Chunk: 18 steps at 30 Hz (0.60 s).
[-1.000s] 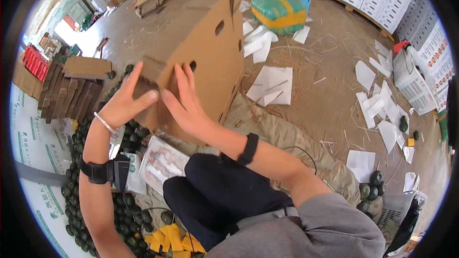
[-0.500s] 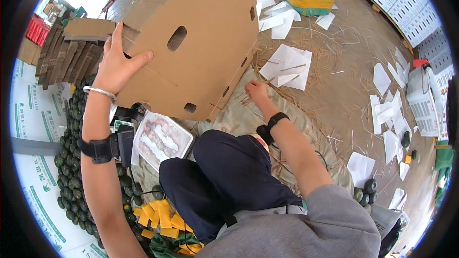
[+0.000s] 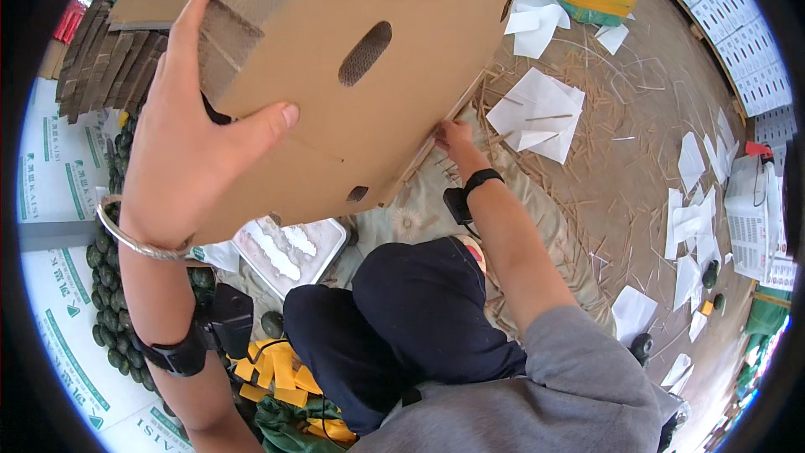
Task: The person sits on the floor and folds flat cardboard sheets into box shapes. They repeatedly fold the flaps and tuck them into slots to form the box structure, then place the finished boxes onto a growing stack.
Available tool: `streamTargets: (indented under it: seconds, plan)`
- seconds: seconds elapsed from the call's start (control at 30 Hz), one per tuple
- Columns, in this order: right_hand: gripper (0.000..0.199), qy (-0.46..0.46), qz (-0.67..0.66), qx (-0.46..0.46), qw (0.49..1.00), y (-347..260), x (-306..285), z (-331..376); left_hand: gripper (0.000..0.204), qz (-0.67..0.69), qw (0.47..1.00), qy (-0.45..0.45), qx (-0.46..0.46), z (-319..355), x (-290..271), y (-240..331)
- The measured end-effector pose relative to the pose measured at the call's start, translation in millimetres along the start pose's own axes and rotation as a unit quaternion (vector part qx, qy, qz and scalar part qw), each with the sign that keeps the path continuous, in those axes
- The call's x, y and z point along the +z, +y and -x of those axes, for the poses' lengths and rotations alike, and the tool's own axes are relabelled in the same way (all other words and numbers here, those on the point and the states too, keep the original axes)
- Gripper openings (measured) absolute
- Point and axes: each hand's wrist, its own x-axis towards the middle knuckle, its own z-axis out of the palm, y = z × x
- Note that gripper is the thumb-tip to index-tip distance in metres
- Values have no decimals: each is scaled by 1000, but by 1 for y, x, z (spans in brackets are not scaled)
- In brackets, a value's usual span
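i saw soft, bright light across the cardboard box (image 3: 369, 117), glare bleaching the upper left. stacked white boxes (image 3: 729, 25) bowed toward the dark rim.

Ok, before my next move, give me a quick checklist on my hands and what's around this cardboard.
1. Left hand on the cardboard: ok, thumb over its broad side.
2. Right hand at the cardboard's edge: ok, lower right side.
3. Right hand's grip firm: cannot tell, fingertips unclear.
4. White tray untouched by cardboard: cannot tell, they overlap in view.
5. Floor to the right tidy: not ok, paper sheets lie scattered.
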Motion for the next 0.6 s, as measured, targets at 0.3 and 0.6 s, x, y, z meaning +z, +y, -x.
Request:
streamTargets:
  seconds: [0.3, 0.6]
  plan:
    - [8, -175, -242, 13, 954, 46, 4, 45, 92, 22, 999, -24, -33, -6, -6, -9]
    - [17, -209, -214, 95, 950, 52, -17, 38, 111, -154, 986, 56, -4, -3, -5, -19]
